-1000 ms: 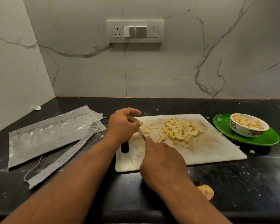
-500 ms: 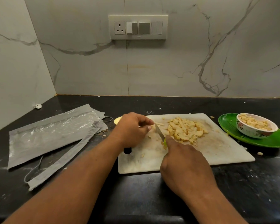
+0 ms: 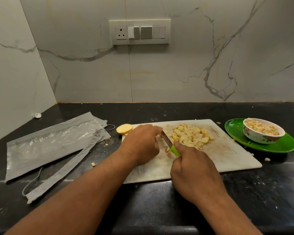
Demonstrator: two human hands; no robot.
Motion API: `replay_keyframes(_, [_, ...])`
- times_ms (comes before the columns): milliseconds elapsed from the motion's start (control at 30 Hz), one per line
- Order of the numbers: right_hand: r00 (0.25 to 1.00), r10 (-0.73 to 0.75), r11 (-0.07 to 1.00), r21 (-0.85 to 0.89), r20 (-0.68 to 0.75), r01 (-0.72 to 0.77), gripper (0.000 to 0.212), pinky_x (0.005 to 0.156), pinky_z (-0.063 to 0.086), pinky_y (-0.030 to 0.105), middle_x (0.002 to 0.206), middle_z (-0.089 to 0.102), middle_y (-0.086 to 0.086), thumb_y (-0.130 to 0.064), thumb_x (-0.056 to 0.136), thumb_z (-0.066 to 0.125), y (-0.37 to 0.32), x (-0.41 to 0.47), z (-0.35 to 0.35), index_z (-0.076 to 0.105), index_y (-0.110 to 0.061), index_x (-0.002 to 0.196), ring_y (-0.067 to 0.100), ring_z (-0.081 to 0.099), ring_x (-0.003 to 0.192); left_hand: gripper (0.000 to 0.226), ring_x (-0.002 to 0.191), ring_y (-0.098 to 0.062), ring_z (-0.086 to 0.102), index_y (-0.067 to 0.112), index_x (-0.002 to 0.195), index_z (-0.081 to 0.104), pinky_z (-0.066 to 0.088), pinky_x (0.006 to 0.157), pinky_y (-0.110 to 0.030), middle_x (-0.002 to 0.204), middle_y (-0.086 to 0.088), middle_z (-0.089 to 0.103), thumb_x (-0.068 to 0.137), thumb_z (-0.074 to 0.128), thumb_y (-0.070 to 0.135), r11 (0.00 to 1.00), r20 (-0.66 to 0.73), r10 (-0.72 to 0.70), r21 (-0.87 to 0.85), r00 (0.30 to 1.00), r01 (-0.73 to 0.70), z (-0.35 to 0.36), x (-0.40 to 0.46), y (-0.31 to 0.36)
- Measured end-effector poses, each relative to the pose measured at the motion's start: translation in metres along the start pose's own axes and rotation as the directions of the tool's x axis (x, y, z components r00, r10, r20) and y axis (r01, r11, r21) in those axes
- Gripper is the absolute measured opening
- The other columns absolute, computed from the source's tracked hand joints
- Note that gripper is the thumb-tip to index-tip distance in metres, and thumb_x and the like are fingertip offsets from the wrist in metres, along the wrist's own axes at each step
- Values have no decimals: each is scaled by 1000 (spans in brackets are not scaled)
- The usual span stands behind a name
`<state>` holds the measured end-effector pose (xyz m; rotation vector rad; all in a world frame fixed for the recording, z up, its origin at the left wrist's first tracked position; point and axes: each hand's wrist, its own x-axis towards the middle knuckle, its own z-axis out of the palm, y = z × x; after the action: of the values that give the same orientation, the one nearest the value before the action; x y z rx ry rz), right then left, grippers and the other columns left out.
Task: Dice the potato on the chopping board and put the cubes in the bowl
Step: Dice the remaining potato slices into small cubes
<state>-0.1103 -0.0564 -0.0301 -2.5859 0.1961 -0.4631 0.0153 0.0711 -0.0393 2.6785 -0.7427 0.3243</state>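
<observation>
We observe a white rectangular plastic chopping board (image 3: 227,150) on a black stone counter (image 3: 159,209). A heap of pale yellow diced potato pieces (image 3: 190,134) lies on its far middle. The right hand (image 3: 195,173) grips a green-handled knife (image 3: 170,145), blade angled to the far left, just left of the heap. The left hand (image 3: 141,143) rests on the board's left part, fingers curled by the blade; we cannot tell whether it holds anything. A white floral bowl (image 3: 261,136) holding cubes stands on a green plate (image 3: 278,146) at right. 1 cut potato half (image 3: 124,129) lies at the board's far-left corner. Grey plastic packaging (image 3: 49,146) lies at left.
</observation>
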Motion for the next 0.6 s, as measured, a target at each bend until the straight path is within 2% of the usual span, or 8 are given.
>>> replay_keyframes(67, [1000,15,997,79,-13,-14,54,101,43,27,136,61,-6,-19,95,41,2,1,1,47,-26,148,14,56,122,46,109,-22,60,27,139,64,53,94,-40,123,-2,70,96,49,16,1000,61,23,-5,998,-23,1,0,1])
replay_keyframes(133, [999,42,989,145,-22,-39,53,103,44,26,138,60,-8,-20,95,42,4,2,0,49,-26,147,12,56,123,48,111,-23,61,25,141,64,52,97,-40,127,-3,70,97,49,14,1000,66,2,-12,998,-1,1,1,2])
replay_keyframes(200, [997,72,979,193,-26,-65,51,109,38,26,145,54,-9,-20,97,43,7,4,0,48,-25,148,11,50,131,47,117,-22,61,24,141,63,51,102,-38,133,-1,69,98,49,12,998,53,-45,-32,998,46,0,2,2])
replay_keyframes(267, [997,79,973,217,-17,-74,50,111,33,25,149,50,-10,-20,99,43,8,4,1,47,-25,149,10,44,137,43,114,-20,63,24,136,68,53,100,-37,127,0,72,99,50,15,997,31,-61,-49,998,62,0,2,1])
replay_keyframes(333, [997,70,969,237,-18,-64,50,110,34,25,148,51,-10,-20,99,44,9,3,2,49,-26,148,9,45,136,37,108,-19,66,24,128,73,55,96,-39,118,0,75,99,50,22,996,-6,-71,-60,997,70,2,1,-1])
replay_keyframes(400, [997,69,969,240,-28,-61,49,108,36,25,146,52,-11,-21,99,44,8,2,0,49,-27,147,9,46,134,38,110,-17,66,24,133,70,54,99,-35,124,2,73,99,52,25,991,-32,-97,-96,995,93,2,1,-4])
replay_keyframes(500, [1000,-7,993,117,-19,9,52,105,41,29,141,57,-8,-23,99,41,1,1,-1,43,-29,150,13,53,127,42,114,-19,67,24,135,69,52,100,-33,130,0,72,96,56,18,966,-142,-199,-194,970,170,-6,3,-10])
replay_keyframes(600, [987,-115,990,-67,108,123,60,89,47,36,127,64,-2,-24,95,37,-16,-1,7,30,-31,155,20,59,109,39,125,-19,64,21,130,72,47,109,-33,131,2,71,97,54,11,918,-197,-312,-314,930,241,-11,6,-26])
